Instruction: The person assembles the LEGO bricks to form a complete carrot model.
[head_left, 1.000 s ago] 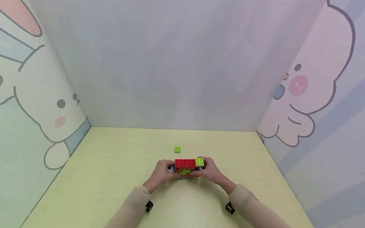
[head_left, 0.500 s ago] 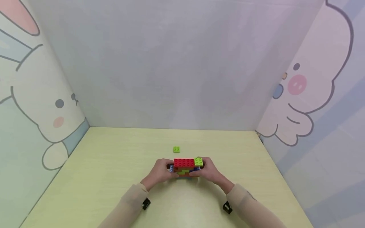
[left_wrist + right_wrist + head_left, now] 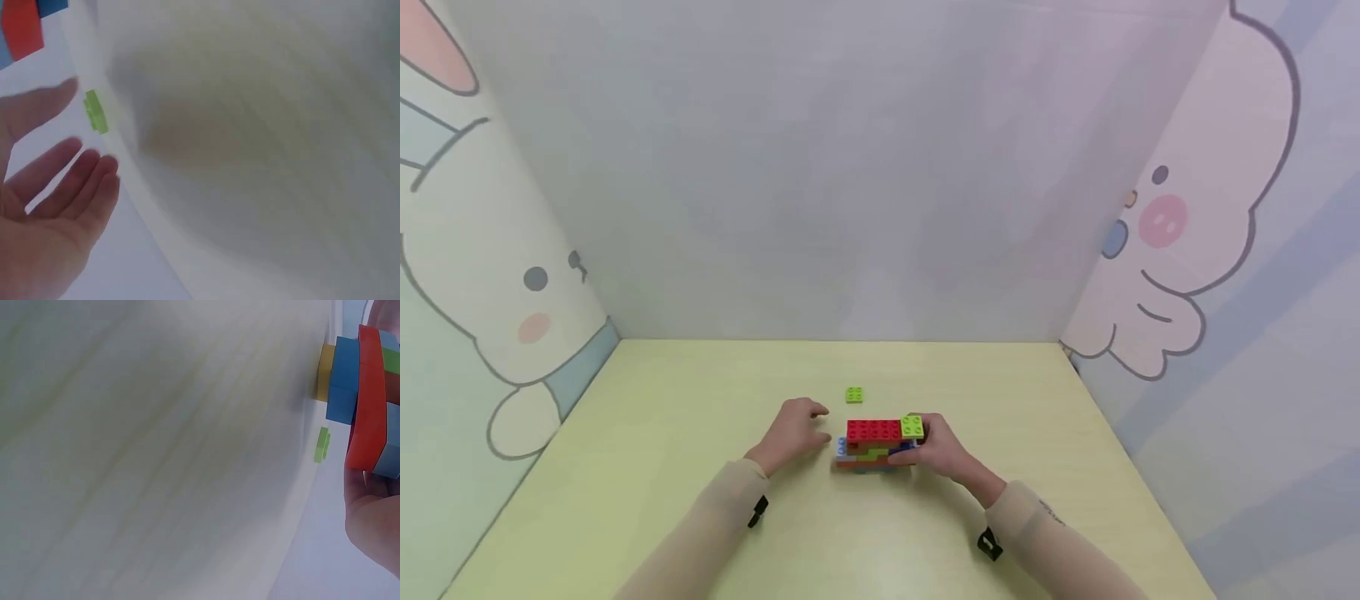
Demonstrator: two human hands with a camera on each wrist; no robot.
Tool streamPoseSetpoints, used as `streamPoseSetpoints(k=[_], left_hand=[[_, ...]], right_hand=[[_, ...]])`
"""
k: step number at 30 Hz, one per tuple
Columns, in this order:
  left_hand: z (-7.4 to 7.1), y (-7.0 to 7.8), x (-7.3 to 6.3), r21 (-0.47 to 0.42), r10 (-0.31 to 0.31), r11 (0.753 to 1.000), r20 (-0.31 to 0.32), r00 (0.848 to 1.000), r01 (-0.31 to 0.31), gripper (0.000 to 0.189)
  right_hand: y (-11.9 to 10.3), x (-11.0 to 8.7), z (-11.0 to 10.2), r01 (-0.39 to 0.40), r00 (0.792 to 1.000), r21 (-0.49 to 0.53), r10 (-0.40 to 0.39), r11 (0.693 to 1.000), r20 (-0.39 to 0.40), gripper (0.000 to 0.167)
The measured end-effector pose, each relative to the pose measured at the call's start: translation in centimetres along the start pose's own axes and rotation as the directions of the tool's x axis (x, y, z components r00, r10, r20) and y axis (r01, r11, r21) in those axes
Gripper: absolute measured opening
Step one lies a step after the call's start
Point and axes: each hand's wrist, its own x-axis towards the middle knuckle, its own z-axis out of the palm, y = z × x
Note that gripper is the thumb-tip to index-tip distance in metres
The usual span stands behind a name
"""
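A built-up block of toy bricks [image 3: 874, 431] has a red studded top with a lime square brick at its right end. Lower layers show light blue, green, dark blue and orange-red. My right hand [image 3: 946, 452] grips its right end, the thumb across the near side. In the right wrist view, a red layer [image 3: 369, 400] sits above blue bricks [image 3: 343, 381] and a yellow brick [image 3: 324, 372]. To the left of the build, my left hand [image 3: 790, 435] holds nothing, fingers loosely bent and apart from the bricks. Whether the build touches the table cannot be told.
A loose lime four-stud brick [image 3: 854, 395] lies on the pale yellow table [image 3: 700, 392] behind the build. A grey back wall [image 3: 850, 192] and side walls with cartoon animals enclose the table. A black band clip hangs at each wrist.
My left hand has let go of the build's left end and drawn away to the left, uncovering light blue bricks. The right hand keeps its grip. The head view has shifted slightly.
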Motion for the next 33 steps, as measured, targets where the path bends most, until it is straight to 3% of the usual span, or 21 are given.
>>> streamPoseSetpoints(k=[4, 10, 13, 16, 23, 26, 30, 33], left_hand=[[0.3, 0.2, 1.7, 0.006, 0.017, 1.000, -0.059, 0.998, -0.017, 0.047], [0.9, 0.6, 4.7, 0.068, 0.090, 0.994, -0.029, 0.996, -0.088, 0.060], [1.5, 0.8, 5.7, 0.054, 0.119, 0.991, -0.003, 0.993, -0.119, 0.058], [2.0, 1.0, 6.2, 0.053, 0.134, 0.989, 0.042, 0.990, -0.137, 0.055], [2.9, 1.1, 7.0, 0.041, 0.097, 0.994, 0.115, 0.989, -0.102, 0.058], [3.1, 0.8, 7.1, 0.062, 0.115, 0.990, 0.148, 0.982, -0.125, 0.055], [3.4, 0.4, 7.2, 0.109, 0.165, 0.977, 0.150, 0.975, -0.183, 0.047], [3.5, 0.2, 7.3, 0.115, 0.174, 0.975, 0.142, 0.974, -0.191, 0.043]], right_hand=[[0.0, 0.1, -0.4, -0.021, 1.000, -0.017, 0.021, 1.000, -0.004, 0.041], [-1.0, -0.1, -0.7, -0.029, 0.999, -0.020, 0.028, 0.999, -0.016, 0.040], [-2.1, -0.3, -0.7, -0.038, 0.999, -0.015, 0.038, 0.999, 0.001, 0.037], [-3.2, -0.6, -0.4, -0.039, 0.999, -0.012, 0.040, 0.999, 0.008, 0.033], [-3.4, -0.7, -0.2, -0.037, 0.999, -0.008, 0.037, 0.999, -0.004, 0.032], [-3.3, -0.7, -0.1, -0.036, 0.999, -0.005, 0.036, 0.999, 0.000, 0.032], [-3.2, -0.7, -0.1, -0.038, 0.999, -0.004, 0.038, 0.999, -0.004, 0.032], [-3.2, -0.6, -0.1, -0.043, 0.999, -0.009, 0.043, 0.999, -0.007, 0.032]])
